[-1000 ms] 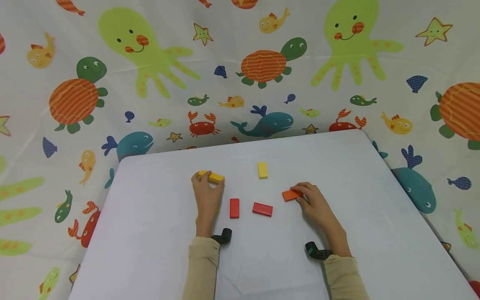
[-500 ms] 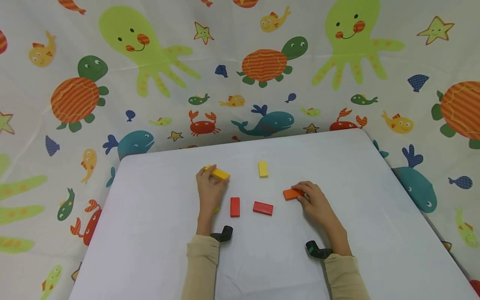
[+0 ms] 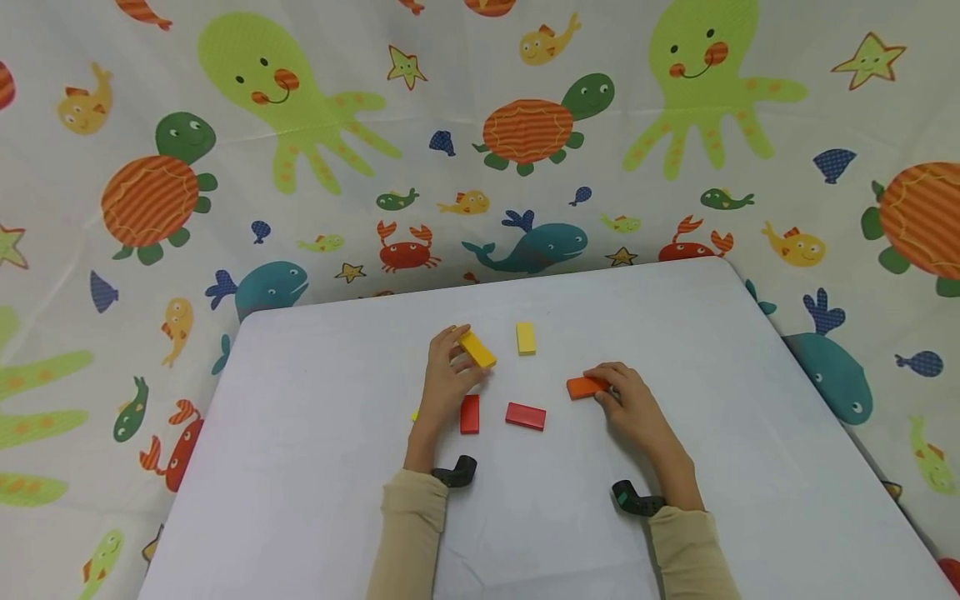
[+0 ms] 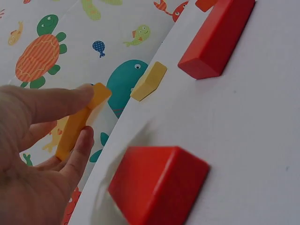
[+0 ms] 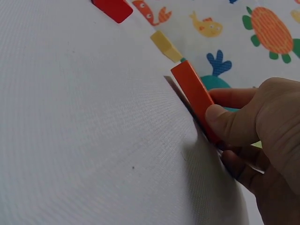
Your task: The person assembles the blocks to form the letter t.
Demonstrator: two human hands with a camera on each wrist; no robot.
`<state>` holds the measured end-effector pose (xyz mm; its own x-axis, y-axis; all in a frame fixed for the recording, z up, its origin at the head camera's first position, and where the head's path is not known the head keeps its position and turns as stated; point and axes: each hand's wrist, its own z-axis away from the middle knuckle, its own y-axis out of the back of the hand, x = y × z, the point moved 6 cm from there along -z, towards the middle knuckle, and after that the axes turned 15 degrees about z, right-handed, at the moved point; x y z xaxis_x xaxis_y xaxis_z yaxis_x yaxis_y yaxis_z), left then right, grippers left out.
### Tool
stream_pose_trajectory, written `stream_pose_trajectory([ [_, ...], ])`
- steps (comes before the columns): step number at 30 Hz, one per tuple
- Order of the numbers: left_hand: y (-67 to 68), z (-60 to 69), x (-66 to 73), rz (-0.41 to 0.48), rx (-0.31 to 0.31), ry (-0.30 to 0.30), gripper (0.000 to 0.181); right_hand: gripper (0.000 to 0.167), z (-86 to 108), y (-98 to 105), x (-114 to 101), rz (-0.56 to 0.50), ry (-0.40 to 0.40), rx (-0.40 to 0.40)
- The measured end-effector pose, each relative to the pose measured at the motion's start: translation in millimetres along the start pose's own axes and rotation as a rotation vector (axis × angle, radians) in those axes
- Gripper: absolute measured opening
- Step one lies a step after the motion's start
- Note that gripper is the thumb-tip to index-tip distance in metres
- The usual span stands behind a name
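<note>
Near: beige fabric sleeves (image 3: 408,533) crossing the smooth white tabletop (image 3: 675,333) | middle: glossy oblong left red block (image 3: 469,419) and right red block (image 3: 526,417) lying apart | right: right hand (image 3: 632,408) pinching the orange block (image 3: 583,388) by its right end | left: left hand's (image 3: 446,385) thumb and fingers pinching the tilted, straight-edged yellow block (image 3: 477,350) | far: far yellow block (image 3: 526,339) lying flat, printed cloth (image 3: 465,58) hanging behind.

Head cam looks forward-down from above at table (image 3: 300,500); wrist cams sit low, close to left hand (image 3: 445,385) and right hand (image 3: 633,406), tilted, both sharing patterned cloth (image 3: 450,83).
</note>
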<state>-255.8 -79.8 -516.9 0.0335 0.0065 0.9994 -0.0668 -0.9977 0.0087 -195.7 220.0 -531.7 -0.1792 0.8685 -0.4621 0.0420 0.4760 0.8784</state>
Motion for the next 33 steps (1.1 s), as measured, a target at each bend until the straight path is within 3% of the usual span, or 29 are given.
stream_pose_trajectory([
  [8,-19.5,3.0,0.9,-0.014,-0.130,-0.017,0.083,0.034,0.7,4,0,0.011,0.003,0.024],
  [25,-47.6,8.2,5.4,0.004,-0.237,0.015,0.094,0.033,0.9,6,2,0.028,0.017,0.037],
  [33,-64.5,14.3,8.4,0.020,-0.314,-0.009,0.095,0.034,0.8,6,2,0.025,0.035,0.029],
])
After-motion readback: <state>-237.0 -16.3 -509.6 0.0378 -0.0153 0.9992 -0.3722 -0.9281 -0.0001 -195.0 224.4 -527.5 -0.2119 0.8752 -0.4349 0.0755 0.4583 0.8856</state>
